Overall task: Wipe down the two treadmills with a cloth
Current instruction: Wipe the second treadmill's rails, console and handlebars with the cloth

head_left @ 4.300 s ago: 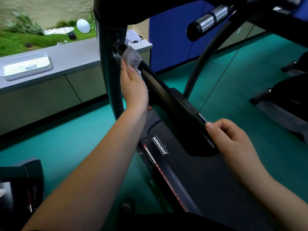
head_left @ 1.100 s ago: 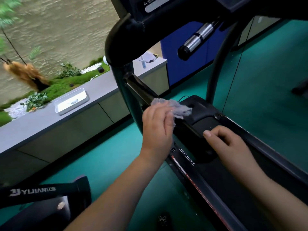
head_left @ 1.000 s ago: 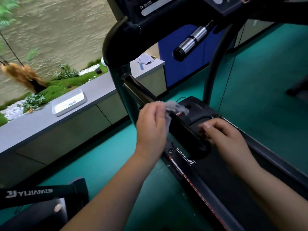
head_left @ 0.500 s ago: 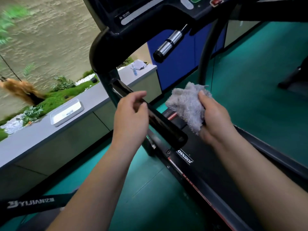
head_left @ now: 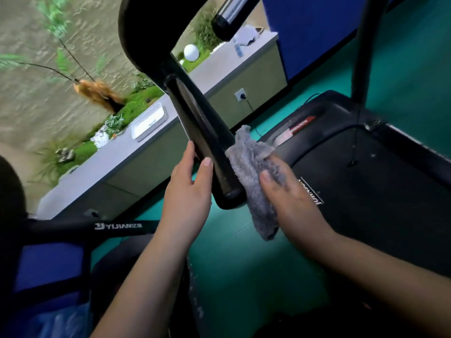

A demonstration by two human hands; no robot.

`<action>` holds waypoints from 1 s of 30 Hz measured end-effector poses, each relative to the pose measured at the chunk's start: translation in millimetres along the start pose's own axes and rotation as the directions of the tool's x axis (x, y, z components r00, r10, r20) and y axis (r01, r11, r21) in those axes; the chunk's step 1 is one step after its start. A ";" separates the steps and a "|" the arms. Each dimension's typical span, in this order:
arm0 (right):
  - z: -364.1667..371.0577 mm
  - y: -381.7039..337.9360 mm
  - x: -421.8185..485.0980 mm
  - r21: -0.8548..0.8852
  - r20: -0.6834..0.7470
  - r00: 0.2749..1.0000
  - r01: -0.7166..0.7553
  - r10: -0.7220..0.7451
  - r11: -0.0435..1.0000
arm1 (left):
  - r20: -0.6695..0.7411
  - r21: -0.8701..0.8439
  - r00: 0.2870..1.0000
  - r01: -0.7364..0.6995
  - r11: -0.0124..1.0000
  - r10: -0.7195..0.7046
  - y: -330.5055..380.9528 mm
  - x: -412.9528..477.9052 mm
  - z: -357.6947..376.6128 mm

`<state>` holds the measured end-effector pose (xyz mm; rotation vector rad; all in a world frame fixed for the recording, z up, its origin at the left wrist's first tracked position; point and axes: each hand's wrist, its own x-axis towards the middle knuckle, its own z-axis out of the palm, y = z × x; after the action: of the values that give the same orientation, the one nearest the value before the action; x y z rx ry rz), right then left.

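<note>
A black treadmill fills the right half of the view, its belt deck running to the right. Its left handrail slopes down toward me and ends in a rounded tip. My right hand grips a grey fluffy cloth and presses it against the right side of the handrail near the tip. My left hand rests on the handrail's left side, with its thumb on top and fingers straight along the far side. The cloth's lower end hangs loose below the rail.
A second machine's black bar with white lettering lies at the lower left. A grey counter with a white tray runs behind it. A silver grip juts out overhead. The treadmill's right upright rises from the deck. The floor is green.
The cloth passed from my left hand to my right hand. My right hand brought it against the handrail's right side, and my left hand slid down the rail toward its tip.
</note>
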<state>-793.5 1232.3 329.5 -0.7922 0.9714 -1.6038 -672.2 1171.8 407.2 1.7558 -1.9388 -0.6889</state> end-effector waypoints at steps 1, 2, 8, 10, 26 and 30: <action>1.2 1.8 -2.3 -0.029 0.034 0.998 0.054 -0.053 0.998 | -0.013 0.027 1.000 -0.002 1.000 0.002 1.6 -2.1 1.2; 2.0 4.2 -4.2 -0.096 0.065 0.990 0.130 -0.124 0.987 | -0.025 0.060 1.000 -0.006 0.998 0.008 2.2 -3.5 2.5; -1.8 13.8 28.2 -0.070 0.167 0.984 0.072 -0.059 0.995 | -0.059 0.122 0.998 0.035 0.992 -0.028 10.4 -4.1 1.7; -1.0 12.9 43.3 -0.064 0.193 0.981 0.046 -0.033 0.997 | -0.056 0.120 0.997 0.050 0.992 -0.043 12.3 -2.7 2.0; 48.3 32.1 251.6 -0.229 0.272 0.961 0.022 0.042 0.973 | -0.020 0.137 0.991 0.137 0.981 -0.135 19.2 6.9 3.3; 61.7 39.1 288.5 -0.275 0.235 0.967 -0.028 0.096 0.961 | -0.014 0.136 0.991 0.136 0.981 -0.136 18.7 7.8 3.5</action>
<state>-788.7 934.8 327.4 -1.1098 1.0338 -1.2958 -689.7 1165.7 416.0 1.9861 -1.9161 -0.6091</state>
